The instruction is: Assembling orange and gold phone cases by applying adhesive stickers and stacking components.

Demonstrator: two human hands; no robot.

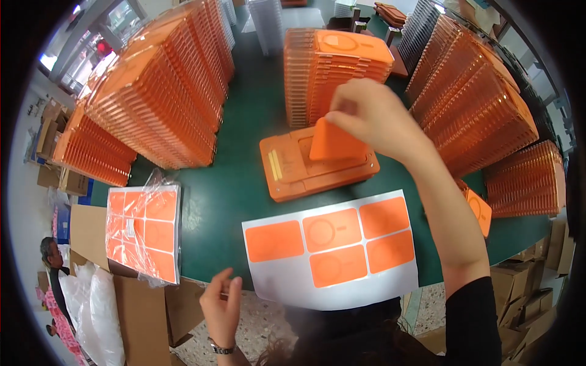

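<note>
My right hand [366,119] pinches the top edge of a flat orange sticker [336,143]. It hangs tilted over an orange block-shaped fixture [287,183] with a shallow recess and a pale yellow strip at its left end; the sticker's lower edge is close to the recess, and contact cannot be made out. Nearer to me lies a white sheet [274,277] bearing several orange rounded-rectangle stickers [274,240], some showing a ring and short bar. Its lower left patch is bare white. My left hand [223,302], fingers apart and loosely bent, is empty beside that sheet's left corner.
Tall stacks of orange pieces in clear trays stand at left [159,104], far middle [299,79] and right [476,104]. A plastic-wrapped pack of sticker sheets [143,232] rests at the table's left edge. Cardboard boxes [140,311] stand below. Another person [55,262] is far left.
</note>
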